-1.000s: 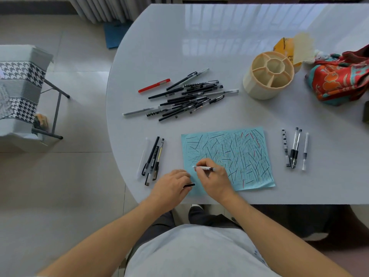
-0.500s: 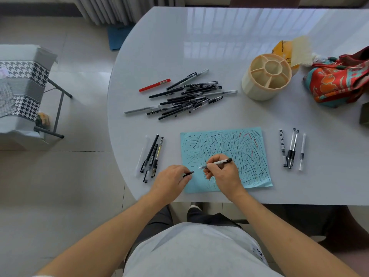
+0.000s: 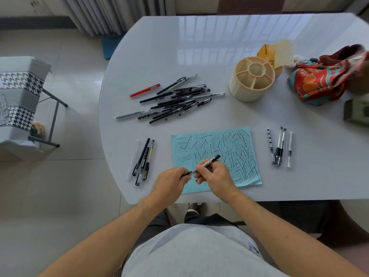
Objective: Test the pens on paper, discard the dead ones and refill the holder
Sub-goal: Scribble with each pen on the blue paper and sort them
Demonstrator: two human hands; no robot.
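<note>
Pinching the small black pen cap (image 3: 186, 173) in our left hand (image 3: 169, 181), we bring it to the tip of the white patterned pen (image 3: 207, 162) gripped in our right hand (image 3: 216, 176). Capping well probably means lining the two up straight, then pushing squarely. Both hands hover just over the scribbled light-blue paper sheet (image 3: 242, 156), forearms converging. The cream compartmented plastic holder (image 3: 252, 78) stands empty, well apart.
</note>
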